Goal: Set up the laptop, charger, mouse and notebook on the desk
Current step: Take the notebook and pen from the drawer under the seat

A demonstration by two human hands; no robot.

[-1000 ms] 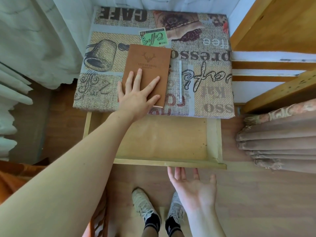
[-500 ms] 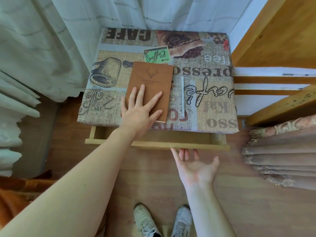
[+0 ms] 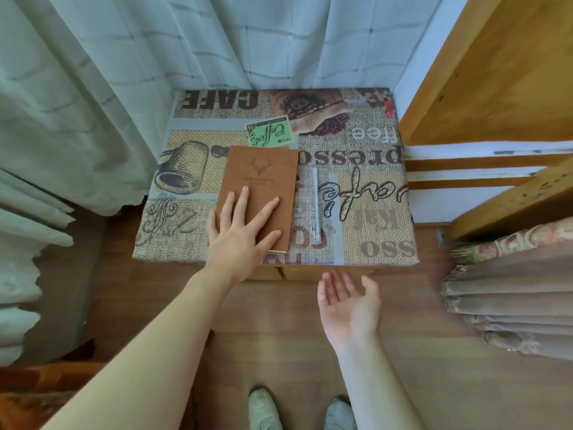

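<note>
Your small desk [image 3: 381, 243] wears a burlap-look coffee-print cloth, white curtains [image 3: 93, 88] behind, wood floor below. The brown leather-textured notebook [image 3: 263, 181] lies left of centre, long axis running away from you, beside a white pen [image 3: 315, 206]. Your left hand [image 3: 242, 240] presses it flat-fingered; your right hand [image 3: 350, 305] hovers palm-up, holding nothing

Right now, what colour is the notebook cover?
Brown, with a darker embossed deer head; the head view shows the notebook best.

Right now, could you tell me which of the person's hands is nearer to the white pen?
Left. The left hand lies flat on the notebook just beside the white pen; the right hand hangs open, palm up, below the desk's front edge.
</note>
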